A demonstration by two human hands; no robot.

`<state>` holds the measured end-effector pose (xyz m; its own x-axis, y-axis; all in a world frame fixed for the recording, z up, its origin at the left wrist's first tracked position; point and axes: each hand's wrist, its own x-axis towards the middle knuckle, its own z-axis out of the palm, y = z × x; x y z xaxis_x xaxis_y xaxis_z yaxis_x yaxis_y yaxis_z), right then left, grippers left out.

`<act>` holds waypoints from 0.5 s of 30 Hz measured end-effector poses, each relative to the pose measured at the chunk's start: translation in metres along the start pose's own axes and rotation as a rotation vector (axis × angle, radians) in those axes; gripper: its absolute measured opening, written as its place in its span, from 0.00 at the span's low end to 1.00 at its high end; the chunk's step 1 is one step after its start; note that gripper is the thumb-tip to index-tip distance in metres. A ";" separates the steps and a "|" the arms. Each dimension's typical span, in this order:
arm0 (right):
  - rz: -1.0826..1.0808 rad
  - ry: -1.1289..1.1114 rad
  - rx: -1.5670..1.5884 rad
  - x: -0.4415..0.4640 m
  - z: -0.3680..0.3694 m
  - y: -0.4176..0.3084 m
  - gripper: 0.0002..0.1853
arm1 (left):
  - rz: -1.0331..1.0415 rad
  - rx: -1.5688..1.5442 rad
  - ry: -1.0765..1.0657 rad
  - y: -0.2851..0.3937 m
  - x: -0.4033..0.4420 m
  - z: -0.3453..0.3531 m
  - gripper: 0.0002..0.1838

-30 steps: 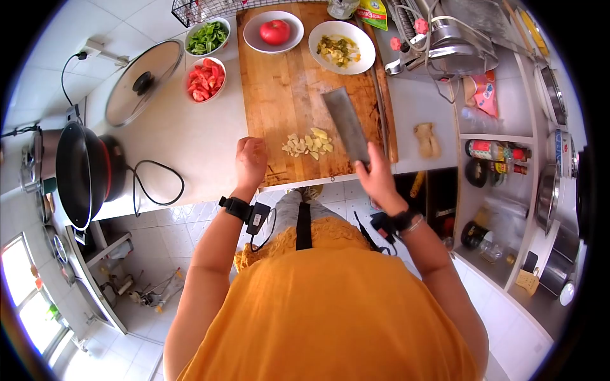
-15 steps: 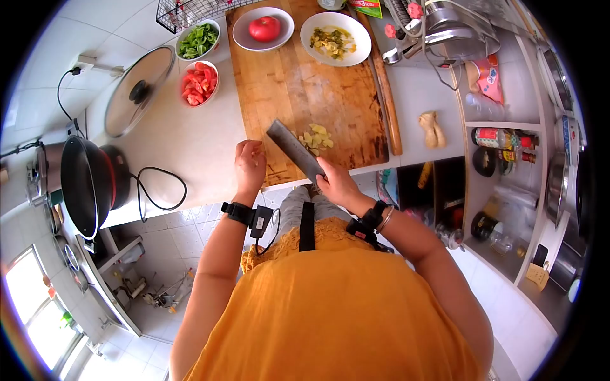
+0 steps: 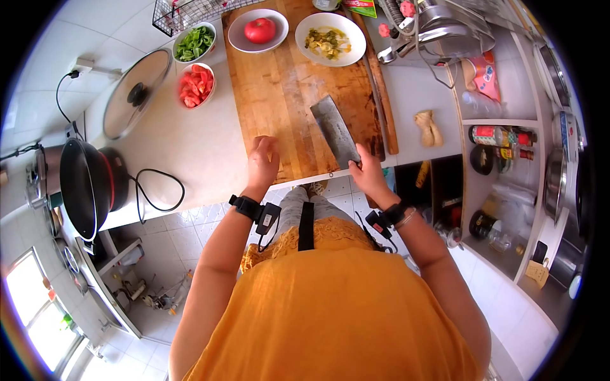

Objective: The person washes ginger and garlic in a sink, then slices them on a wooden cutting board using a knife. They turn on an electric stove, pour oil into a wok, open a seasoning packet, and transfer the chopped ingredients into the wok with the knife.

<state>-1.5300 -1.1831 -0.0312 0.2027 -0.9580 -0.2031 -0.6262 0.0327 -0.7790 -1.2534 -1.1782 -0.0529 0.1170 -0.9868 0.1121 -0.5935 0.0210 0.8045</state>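
A cleaver [image 3: 335, 132] with a broad grey blade is held by its handle in my right hand [image 3: 370, 173], over the front right part of the wooden cutting board [image 3: 267, 89]. The blade tilts up to the left. My left hand [image 3: 263, 161] is at the board's front left edge, its fingers loosely bent and apart, with nothing visible in them. The pale chopped pieces seen earlier do not show now. At the back of the board stand a bowl [image 3: 235, 37] with a red tomato [image 3: 260, 30] and a white plate [image 3: 307, 51] with yellow-green food [image 3: 326, 43].
Left of the board are bowls of cut tomato [image 3: 195, 86] and green pieces [image 3: 195, 44], a glass lid [image 3: 121, 114] and a black pan [image 3: 79, 190]. A rolling pin [image 3: 384, 120] lies along the board's right side, near a ginger-like piece [image 3: 429, 129].
The cleaver swept left over the pale pieces, then returned right with my right hand; the pieces have gone from view. My left hand has moved slightly right and its fingers have loosened.
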 end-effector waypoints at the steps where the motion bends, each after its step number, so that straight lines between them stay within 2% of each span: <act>1: -0.003 0.007 0.036 0.000 -0.004 0.003 0.22 | 0.005 -0.013 -0.012 0.000 0.001 0.002 0.11; 2: -0.006 0.015 0.071 -0.001 -0.006 0.004 0.21 | 0.008 -0.014 -0.014 0.000 0.003 0.004 0.11; 4: -0.055 0.005 -0.053 -0.002 -0.022 -0.007 0.19 | 0.039 0.022 -0.013 0.001 0.008 0.008 0.11; 6: -0.463 0.034 -0.153 0.001 -0.031 -0.008 0.18 | -0.012 -0.033 -0.046 0.001 0.014 0.007 0.11; 7: -0.453 -0.036 -0.313 0.000 -0.040 -0.013 0.17 | -0.067 -0.085 -0.074 0.002 0.018 0.005 0.12; 8: -0.449 -0.032 -0.313 0.000 -0.046 -0.013 0.17 | -0.063 -0.086 -0.079 0.002 0.023 0.004 0.12; 10: -0.637 -0.067 -0.636 0.002 -0.058 -0.013 0.17 | -0.064 -0.091 -0.059 0.000 0.031 0.002 0.12; 12: -0.716 -0.024 -0.694 0.002 -0.071 -0.019 0.17 | -0.013 -0.085 -0.073 0.005 0.039 0.000 0.13; 14: -0.792 0.020 -0.752 0.003 -0.079 -0.022 0.16 | 0.050 -0.180 -0.245 0.019 0.045 -0.002 0.19; 15: -0.845 0.069 -0.781 0.005 -0.082 -0.021 0.15 | 0.052 -0.181 -0.248 0.027 0.048 -0.002 0.19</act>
<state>-1.5778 -1.2116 0.0333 0.7529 -0.6046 0.2599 -0.6107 -0.7891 -0.0664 -1.2625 -1.2244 -0.0250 -0.1213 -0.9922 0.0278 -0.4397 0.0788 0.8947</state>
